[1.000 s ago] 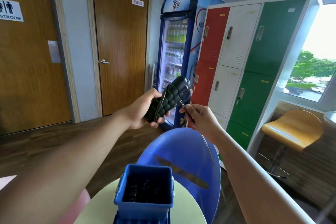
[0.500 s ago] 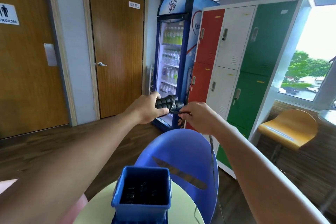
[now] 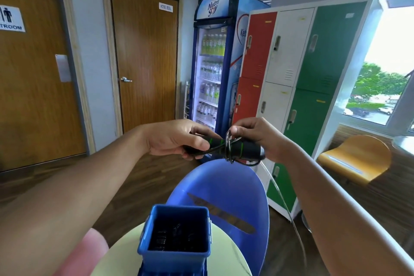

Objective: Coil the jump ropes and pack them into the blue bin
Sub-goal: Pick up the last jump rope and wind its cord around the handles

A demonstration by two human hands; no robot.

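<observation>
You are wrapping the cord (image 3: 227, 144) around the handles (image 3: 243, 149); left grip (image 3: 174, 141) is clasping handles, right grip (image 3: 261, 135) is pinching cord. Next move probably calls for winding remaining slack.

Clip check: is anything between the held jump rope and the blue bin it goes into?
Nothing visible. The jump rope, gripped by the left hand and pinched by the right hand, hangs in open air above the open-topped blue bin. Its loose cord trails down beside the blue chair, right of the bin.
</observation>
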